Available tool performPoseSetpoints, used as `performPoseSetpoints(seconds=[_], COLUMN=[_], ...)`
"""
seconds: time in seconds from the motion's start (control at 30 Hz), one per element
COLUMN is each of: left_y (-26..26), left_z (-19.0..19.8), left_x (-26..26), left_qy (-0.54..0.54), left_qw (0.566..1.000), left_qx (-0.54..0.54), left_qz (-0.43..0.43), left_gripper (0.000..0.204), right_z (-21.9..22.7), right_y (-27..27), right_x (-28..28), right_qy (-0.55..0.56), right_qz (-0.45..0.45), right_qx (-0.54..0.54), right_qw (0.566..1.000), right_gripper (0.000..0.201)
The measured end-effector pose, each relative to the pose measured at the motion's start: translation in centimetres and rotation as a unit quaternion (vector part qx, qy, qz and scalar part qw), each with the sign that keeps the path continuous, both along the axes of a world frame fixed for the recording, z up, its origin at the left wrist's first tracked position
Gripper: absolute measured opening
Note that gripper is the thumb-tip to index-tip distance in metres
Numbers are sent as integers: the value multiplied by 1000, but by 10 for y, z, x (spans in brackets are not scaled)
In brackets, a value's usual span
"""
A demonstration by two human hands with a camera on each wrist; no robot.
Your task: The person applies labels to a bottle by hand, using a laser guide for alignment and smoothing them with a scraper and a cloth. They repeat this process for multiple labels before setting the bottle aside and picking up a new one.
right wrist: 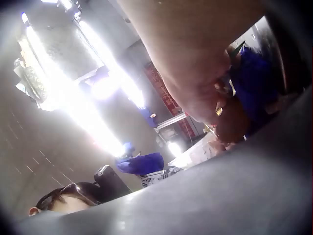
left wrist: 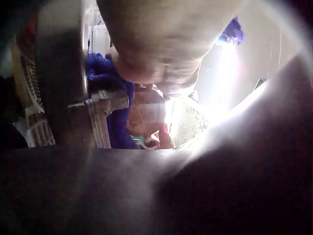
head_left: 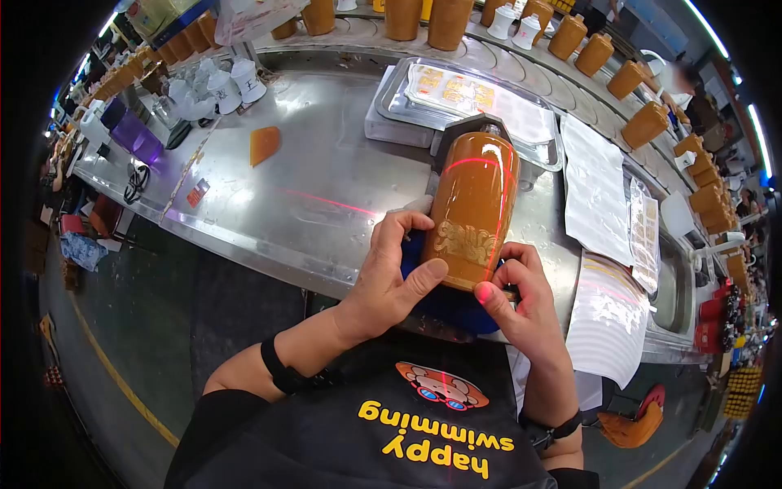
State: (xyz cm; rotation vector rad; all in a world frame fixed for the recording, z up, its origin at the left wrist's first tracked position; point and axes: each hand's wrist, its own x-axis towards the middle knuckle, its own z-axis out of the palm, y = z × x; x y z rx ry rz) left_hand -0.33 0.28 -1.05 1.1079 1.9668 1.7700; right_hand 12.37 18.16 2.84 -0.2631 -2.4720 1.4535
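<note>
A glossy brown bottle lies tilted in a dark holder, its neck pointing away and its base toward the person. Around its lower part runs a pale gold patterned decal. My left hand grips the bottle's lower left side, with the thumb on the front just below the decal. On the lower right, my right hand holds the base edge with thumb and curled fingers. Blue cloth shows beneath the base. Red laser lines cross the bottle and the right thumb. Both wrist views are mostly blocked by wrist and sleeve.
Beyond the holder sits a metal tray with decal sheets. White paper lies to the right, near a sink. An orange scraper, white small bottles and a purple bottle are on the left. Brown bottles line a conveyor behind.
</note>
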Motion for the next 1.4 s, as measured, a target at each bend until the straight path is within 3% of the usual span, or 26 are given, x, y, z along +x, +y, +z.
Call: performPoseSetpoints(seconds=[0.6,1.0,1.23,1.33,1.4], left_y=[5,6,6,0,-7], left_z=[-3,-1,-1,-6,1], left_x=[2,3,5,10,4], left_qy=[11,16,31,94,327], left_qw=[1000,999,999,991,941], left_qx=[8,9,3,57,75], left_qz=[20,26,26,75,45], left_gripper=[56,56,55,42,33], right_z=[3,1,-6,-6,-6], right_y=[4,11,6,6,4], right_x=[5,8,7,6,7], right_qy=[0,56,20,19,18], right_qz=[-5,-7,-15,-10,-10], right_qx=[-44,26,-25,-36,-49], right_qw=[999,998,999,999,999], right_gripper=[27,23,24,24,23])
